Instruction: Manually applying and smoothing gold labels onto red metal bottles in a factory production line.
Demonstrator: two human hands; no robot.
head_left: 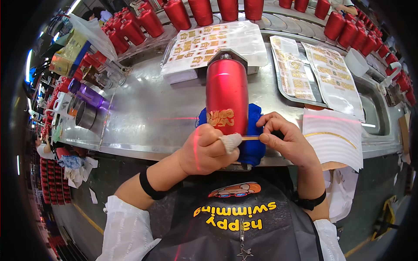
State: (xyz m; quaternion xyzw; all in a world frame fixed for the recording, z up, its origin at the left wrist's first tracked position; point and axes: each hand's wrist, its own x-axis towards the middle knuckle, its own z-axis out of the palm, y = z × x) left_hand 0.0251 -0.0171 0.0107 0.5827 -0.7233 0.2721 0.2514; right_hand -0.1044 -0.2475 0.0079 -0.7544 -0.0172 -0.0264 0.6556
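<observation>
A red metallic bottle lies on its side in front of me, its neck pointing away and a gold decal on its near part. Beneath it is a blue cloth pad, and behind its neck shows a dark angular rest. My left hand is closed around a white cloth at the bottle's near end. A thin gold strip spans the gap between my hands. My right hand pinches its right end between thumb and finger. The strip's left end is hidden by the cloth.
Gold decal sheets lie behind the bottle, others on a metal tray at right. White paper bearing a gold strip overhangs the table edge. A sink is far right; a purple bottle and steel cup stand left. Red bottles line the back.
</observation>
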